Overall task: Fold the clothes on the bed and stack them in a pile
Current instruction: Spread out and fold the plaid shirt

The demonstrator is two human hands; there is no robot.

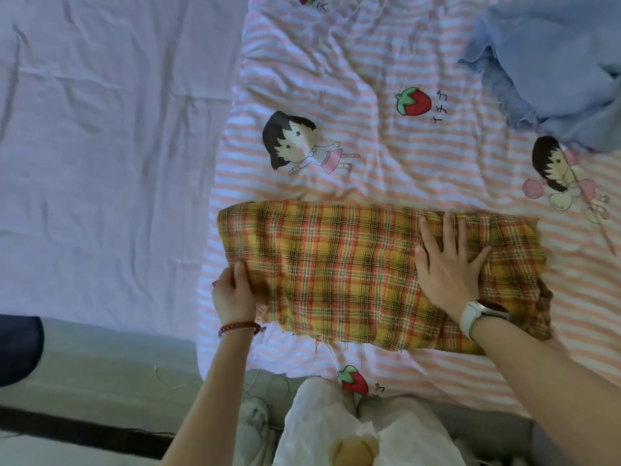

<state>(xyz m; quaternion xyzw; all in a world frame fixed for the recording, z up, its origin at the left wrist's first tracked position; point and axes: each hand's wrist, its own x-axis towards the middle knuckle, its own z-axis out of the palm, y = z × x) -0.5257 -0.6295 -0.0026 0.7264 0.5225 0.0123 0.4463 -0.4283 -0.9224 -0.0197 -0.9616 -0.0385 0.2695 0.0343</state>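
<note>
Yellow, red and black checked cloth [353, 274]. Pink and white striped blanket [386, 62] with red strawberries and cartoon girls. Light blue clothes [554, 62]. Pale purple sheet [100, 129]. Red bracelet [238, 328], white watch [473, 316].

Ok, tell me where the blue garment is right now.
The crumpled blue garment lies at the head view's top right on the striped quilt, beyond the plaid cloth and apart from both hands.

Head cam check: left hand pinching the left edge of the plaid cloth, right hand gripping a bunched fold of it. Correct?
Not quite. In the head view the right hand lies flat, fingers spread, pressing on the plaid cloth, not gripping a fold. The left hand does pinch its left edge.
</note>
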